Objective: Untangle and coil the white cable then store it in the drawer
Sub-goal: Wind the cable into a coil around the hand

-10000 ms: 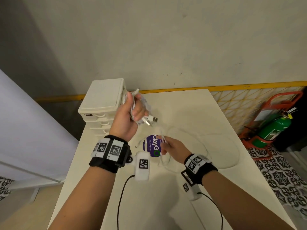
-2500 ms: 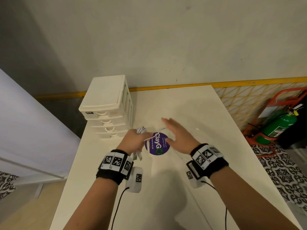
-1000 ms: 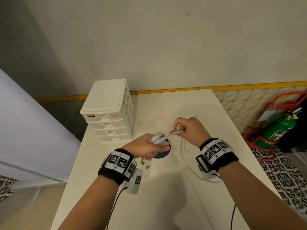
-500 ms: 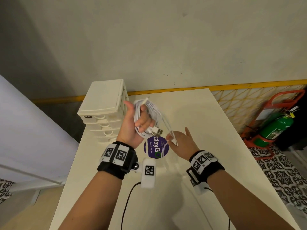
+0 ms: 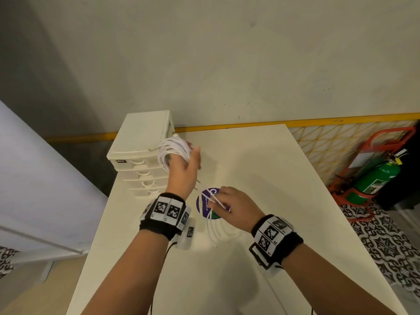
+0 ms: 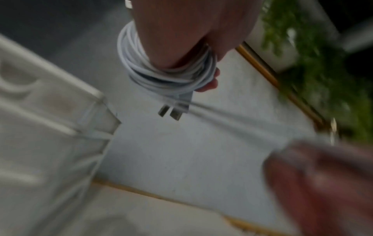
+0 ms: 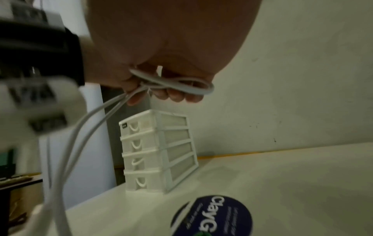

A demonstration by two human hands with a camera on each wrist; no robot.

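The white cable (image 5: 173, 148) is wound in several loops around my raised left hand (image 5: 184, 169), just right of the white drawer unit (image 5: 141, 142). In the left wrist view the coil (image 6: 167, 75) wraps the hand and two USB plugs (image 6: 171, 111) stick out below it. Two strands run down to my right hand (image 5: 223, 202), which pinches them above the purple round sticker (image 5: 205, 204). In the right wrist view my fingers (image 7: 177, 95) hold a small loop of cable (image 7: 181, 85). Loose cable (image 5: 216, 233) trails on the table (image 5: 261, 178). All the drawers (image 7: 141, 151) are closed.
The drawer unit stands at the table's far left corner against the wall. A green fire extinguisher (image 5: 375, 180) on a red stand sits on the floor to the right, beside a yellow lattice (image 5: 329, 144). The table's left edge drops to the floor.
My left hand has turned its back to me with the coil still on it. The right hand, open half a second ago, now pinches the strands over the sticker.
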